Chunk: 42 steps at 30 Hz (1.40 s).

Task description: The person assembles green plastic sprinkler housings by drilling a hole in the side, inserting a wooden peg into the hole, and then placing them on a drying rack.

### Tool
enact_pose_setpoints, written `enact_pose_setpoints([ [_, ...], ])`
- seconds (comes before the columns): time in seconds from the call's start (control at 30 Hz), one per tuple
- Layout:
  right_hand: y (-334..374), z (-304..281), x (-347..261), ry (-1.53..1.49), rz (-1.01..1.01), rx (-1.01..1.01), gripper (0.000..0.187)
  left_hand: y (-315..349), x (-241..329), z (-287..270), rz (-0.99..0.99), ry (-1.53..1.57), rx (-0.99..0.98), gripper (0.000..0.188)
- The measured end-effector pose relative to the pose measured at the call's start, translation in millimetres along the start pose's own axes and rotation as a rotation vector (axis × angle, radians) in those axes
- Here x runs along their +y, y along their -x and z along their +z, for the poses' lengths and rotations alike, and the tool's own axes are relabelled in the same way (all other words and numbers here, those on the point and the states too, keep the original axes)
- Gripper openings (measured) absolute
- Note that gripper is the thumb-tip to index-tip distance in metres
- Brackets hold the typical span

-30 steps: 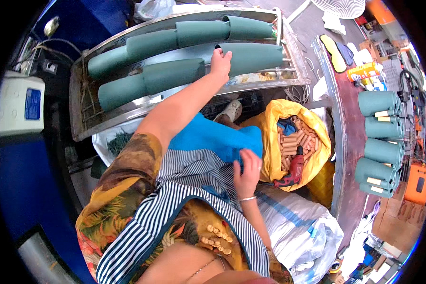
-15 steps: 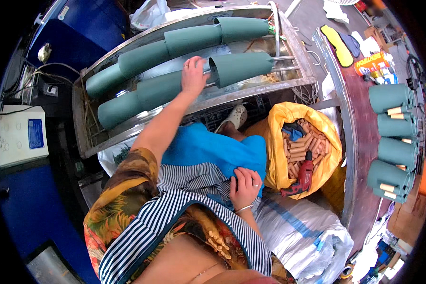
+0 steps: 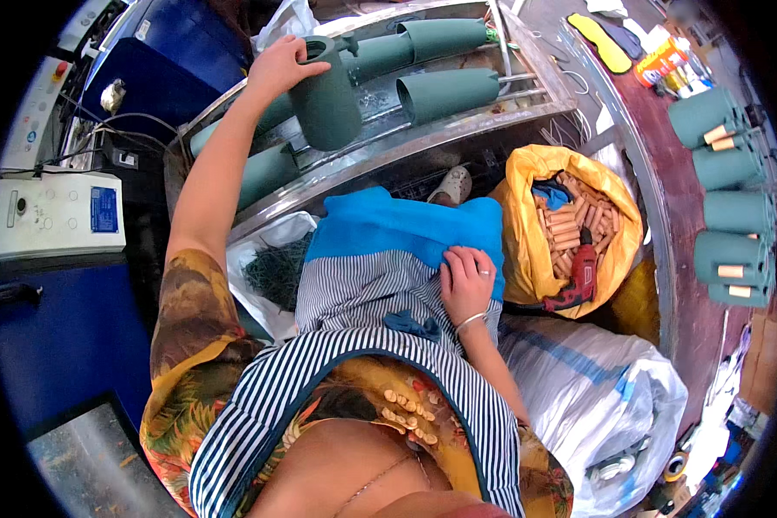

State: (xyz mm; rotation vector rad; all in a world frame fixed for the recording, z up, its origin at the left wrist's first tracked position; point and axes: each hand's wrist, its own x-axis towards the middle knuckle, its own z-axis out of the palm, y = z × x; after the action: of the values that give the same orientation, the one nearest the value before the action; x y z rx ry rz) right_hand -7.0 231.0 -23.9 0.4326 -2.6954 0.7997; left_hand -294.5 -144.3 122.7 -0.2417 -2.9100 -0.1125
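Note:
My left hand (image 3: 281, 69) grips the rim of a dark green cylinder (image 3: 328, 108), holding it raised and nearly upright above a metal-framed trough (image 3: 354, 160). Behind it in the trough lies a row of similar green cylinders (image 3: 445, 39), partly hidden by the held one. In the nearer row, one green cylinder (image 3: 449, 93) lies at the right and another (image 3: 268, 175) at the left, with a gap between them. My right hand (image 3: 468, 281) rests on the blue and striped cloth over my lap, fingers stretched out and holding nothing.
A yellow sack (image 3: 634, 216) of small tan cylinders stands right of my lap, with a red power drill (image 3: 578, 281) on it. Below is a white wrapped bundle (image 3: 587, 371). Green cylinders with tan pieces (image 3: 734, 259) line the right-hand table. A white bag holds green scraps (image 3: 276, 272).
My left hand has moved left and taken up a green cylinder, leaving a gap in the nearer row. My right hand stays on my lap. The whole view has shifted somewhat.

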Motion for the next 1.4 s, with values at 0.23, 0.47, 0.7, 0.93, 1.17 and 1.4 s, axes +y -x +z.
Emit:
enact_pose_setpoints([
  [0.23,8.1,-5.5,-5.5,-0.110,-0.064,0.001,0.027,52.1,72.0,46.2,0.002,-0.012,0.046,0.055],
  [0.47,-23.9,-7.0,118.8,-0.086,0.298,0.347,0.028,68.5,67.0,29.0,0.067,-0.048,0.103,0.048],
  [0.7,-86.2,45.4,334.7,0.335,0.501,0.036,0.035,64.5,96.3,3.2,0.096,0.151,-0.024,0.054],
  [0.93,-130.7,36.7,317.6,0.288,0.435,-0.452,0.038,56.7,106.3,-12.6,-0.050,-0.004,-0.156,0.076],
  [1.17,-113.3,-17.8,365.2,-0.397,0.692,0.481,0.031,-6.4,135.2,26.1,0.005,-0.176,-0.323,0.055],
  [1.4,-174.3,-7.9,47.5,-0.846,0.330,0.606,0.036,60.3,159.7,4.6,0.163,-0.110,0.019,0.035],
])
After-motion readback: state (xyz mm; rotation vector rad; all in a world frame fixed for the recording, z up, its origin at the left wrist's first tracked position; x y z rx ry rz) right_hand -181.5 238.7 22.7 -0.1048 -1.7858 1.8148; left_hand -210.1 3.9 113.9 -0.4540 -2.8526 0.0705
